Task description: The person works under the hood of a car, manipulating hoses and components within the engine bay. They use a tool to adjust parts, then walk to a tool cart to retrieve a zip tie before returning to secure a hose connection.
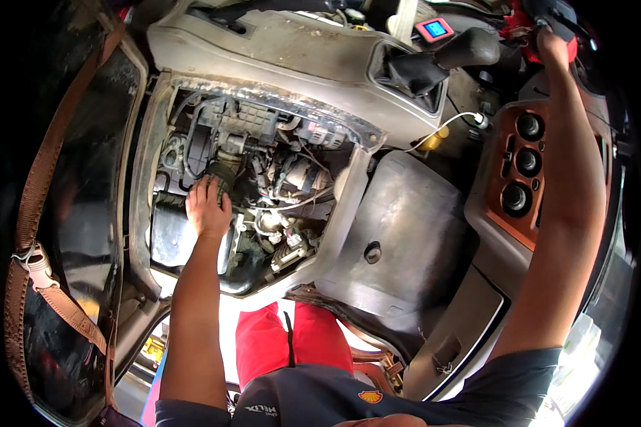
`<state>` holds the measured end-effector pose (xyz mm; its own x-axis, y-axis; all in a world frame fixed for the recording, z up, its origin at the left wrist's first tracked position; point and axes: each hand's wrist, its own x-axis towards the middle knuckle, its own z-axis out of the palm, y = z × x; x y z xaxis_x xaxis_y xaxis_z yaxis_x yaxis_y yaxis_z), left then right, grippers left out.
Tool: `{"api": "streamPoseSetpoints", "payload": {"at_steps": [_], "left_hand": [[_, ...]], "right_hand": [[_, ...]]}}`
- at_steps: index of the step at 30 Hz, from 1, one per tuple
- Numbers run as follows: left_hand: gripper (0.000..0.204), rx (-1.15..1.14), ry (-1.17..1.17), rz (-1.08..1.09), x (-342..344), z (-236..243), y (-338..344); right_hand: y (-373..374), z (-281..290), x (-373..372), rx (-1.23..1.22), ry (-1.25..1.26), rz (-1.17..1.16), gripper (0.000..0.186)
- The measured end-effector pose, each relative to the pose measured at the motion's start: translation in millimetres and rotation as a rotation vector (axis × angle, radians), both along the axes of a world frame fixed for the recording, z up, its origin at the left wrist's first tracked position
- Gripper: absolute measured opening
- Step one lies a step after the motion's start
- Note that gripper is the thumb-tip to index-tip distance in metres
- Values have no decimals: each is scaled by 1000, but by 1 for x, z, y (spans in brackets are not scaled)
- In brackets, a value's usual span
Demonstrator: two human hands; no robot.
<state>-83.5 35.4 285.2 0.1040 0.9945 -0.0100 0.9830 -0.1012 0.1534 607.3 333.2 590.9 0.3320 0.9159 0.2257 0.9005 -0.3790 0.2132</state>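
Observation:
My left hand [208, 208] lies with its fingers spread over the ribbed air hose [222, 171] and the edge of a dark plastic box [185, 231] in the open engine bay. Its palm faces down and it grips nothing. Far to the upper right, my right hand [553, 47] reaches past the dashboard to the dark steering column area, beside red cloth [521, 35]. Its fingers look drawn together, but what is between them is too small and hidden to name. Hoses, wires and an alternator [324, 134] fill the bay right of my left hand.
A gear lever [470, 48] rises from the console beyond the bay. Near it sit a small red device with a lit screen [434, 29] and a white cable [434, 132]. A grey panel [406, 228] lies right of the bay. A brown strap [50, 156] hangs at left.

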Motion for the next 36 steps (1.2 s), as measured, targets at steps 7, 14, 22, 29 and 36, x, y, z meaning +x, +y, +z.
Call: {"api": "streamPoseSetpoints", "payload": {"at_steps": [7,14,22,29,36], "left_hand": [[46,30,-33,-16,-3,-5,0],[46,57,-57,-38,-1,-8,1],[47,18,-24,-15,-6,-8,0],[47,27,-29,-11,-5,-11,-2],[46,41,-40,-25,0,-12,1]], "right_hand": [[26,-36,36,650,1596,-22,26],[22,-32,41,618,1747,12,24],[15,-32,4,660,1616,-89,20],[16,-38,15,770,1579,-234,30],[-46,-52,-56,1272,1632,32,58]]}}
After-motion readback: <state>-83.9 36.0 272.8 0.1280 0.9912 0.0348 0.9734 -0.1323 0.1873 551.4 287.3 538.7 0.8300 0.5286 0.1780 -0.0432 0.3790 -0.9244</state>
